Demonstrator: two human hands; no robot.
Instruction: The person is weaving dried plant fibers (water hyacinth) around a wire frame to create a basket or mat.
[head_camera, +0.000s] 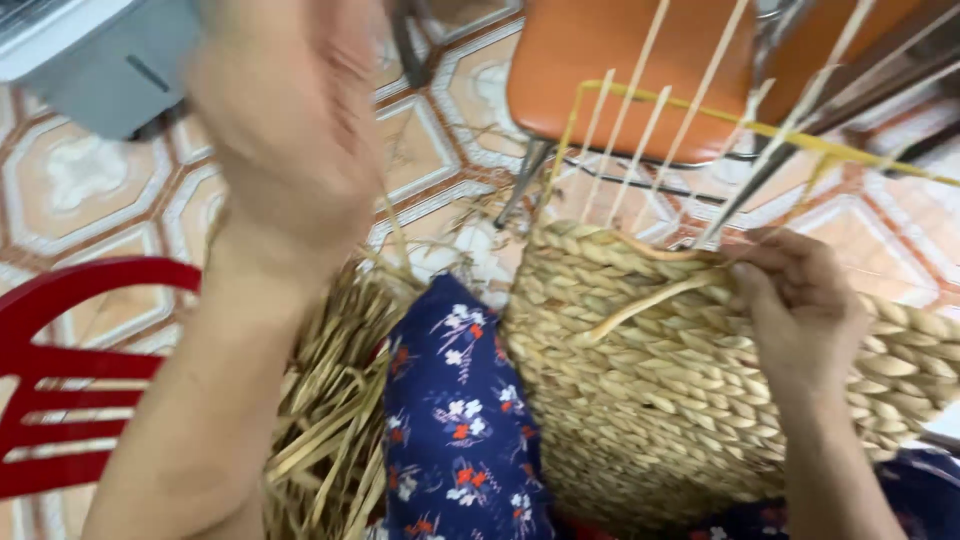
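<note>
Nearest the camera, lap in dark blue cloth (455, 430) printed with small white and orange flowers. On the lap to the right, half-woven basket (640, 400) of plaited tan straw, lying tilted, its bare pale uprights (640, 130) and yellow frame wire (800, 140) rising from the woven edge. Right hand (800, 310) resting on the upper rim of the basket, fingers closed together around a flat straw strand (650, 298) running leftward across the weave. Left hand (290, 110) raised well above the lap and apart from the basket, blurred; grip not discernible, though a thin strand (395, 225) trails down beneath it. Beside the left forearm, loose bundle of dry straw (335, 420) spilling toward the floor. At far left, red plastic chair (60, 370). Farther off, patterned floor tiles (90, 175) in cream and terracotta, orange chair seat (610, 70) on metal legs, and grey box-shaped object (100, 60) at upper left.
</note>
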